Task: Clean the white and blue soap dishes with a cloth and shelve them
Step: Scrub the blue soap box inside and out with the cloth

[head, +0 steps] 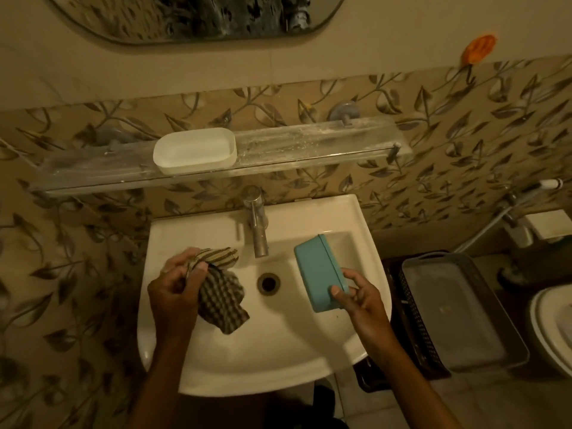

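The white soap dish [195, 151] sits on the far shelf [325, 150], seemingly done, while the right hand [359, 300] pinches the blue soap dish [318, 275] and the left hand [176, 283] grips the cloth [221, 297] over the sink [278, 351], wiping and shelving still ahead.

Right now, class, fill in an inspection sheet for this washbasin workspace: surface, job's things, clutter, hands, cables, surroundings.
Surface: white basin with a tap at the back and an open drain.
Job's things: white soap dish stands on the glass shelf; blue soap dish is held tilted over the basin; checked cloth hangs over the basin.
Clutter: nothing seen.
Hands: left hand grips the cloth; right hand holds the blue soap dish by its near end.
Cables: nothing seen.
Surroundings: mirror above, leaf-patterned tiles, orange hook, dark basket to the right.
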A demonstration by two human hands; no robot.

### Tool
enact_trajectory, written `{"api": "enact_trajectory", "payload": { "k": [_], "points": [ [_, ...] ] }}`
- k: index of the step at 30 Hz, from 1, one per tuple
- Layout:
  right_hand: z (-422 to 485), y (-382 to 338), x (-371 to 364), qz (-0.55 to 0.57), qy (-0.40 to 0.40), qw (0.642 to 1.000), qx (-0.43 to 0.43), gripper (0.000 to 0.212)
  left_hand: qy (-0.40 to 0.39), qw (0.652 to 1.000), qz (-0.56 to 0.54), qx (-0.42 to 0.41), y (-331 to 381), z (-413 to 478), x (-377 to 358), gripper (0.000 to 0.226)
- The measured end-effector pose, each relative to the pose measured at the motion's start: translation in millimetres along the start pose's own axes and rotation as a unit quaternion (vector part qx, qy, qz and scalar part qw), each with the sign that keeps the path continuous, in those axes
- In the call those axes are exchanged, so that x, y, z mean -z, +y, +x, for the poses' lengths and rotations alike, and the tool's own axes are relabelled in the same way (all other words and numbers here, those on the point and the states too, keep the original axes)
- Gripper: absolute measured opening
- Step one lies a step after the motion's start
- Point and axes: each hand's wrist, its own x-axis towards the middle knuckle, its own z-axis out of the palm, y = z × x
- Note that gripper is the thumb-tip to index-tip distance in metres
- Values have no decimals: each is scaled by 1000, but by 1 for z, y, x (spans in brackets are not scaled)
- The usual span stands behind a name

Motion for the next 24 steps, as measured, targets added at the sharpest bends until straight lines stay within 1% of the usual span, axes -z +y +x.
{"api": "enact_trajectory", "payload": {
  "k": [3,6,8,11,14,15,17,19,21,23,24],
  "points": [
    [-11,-3,-4,-9,-18,999,44,19,-5,990,-120,80,20,-18,-15,20],
    [-19,-9,-6,-36,-29,996,75,21,-74,976,-181,93,35,-25,-29,26],
    [-23,-11,-6,-42,-30,994,94,21,-119,979,-149,69,42,-28,-39,25],
    [-25,-14,-8,-39,-28,991,121,20,-167,985,-35,21,54,-44,-67,21],
    [-24,-18,-13,-52,-11,989,139,25,-216,971,88,-59,60,-70,-98,25],
    [-23,-20,-12,-51,0,988,143,26,-223,966,115,-67,60,-78,-105,29],
    [-21,-25,-9,-35,21,988,151,26,-233,960,129,-88,61,-92,-112,35],
    [-21,-30,-5,-21,30,985,166,28,-232,957,122,-126,65,-104,-115,33],
    [-23,-32,-5,-31,27,985,170,29,-225,958,110,-140,68,-109,-117,33],
    [-27,-33,-9,-44,18,987,156,32,-192,965,118,-136,67,-100,-119,35],
    [-29,-33,-11,-46,12,987,153,34,-173,971,123,-111,67,-91,-120,33]
  ]
}}
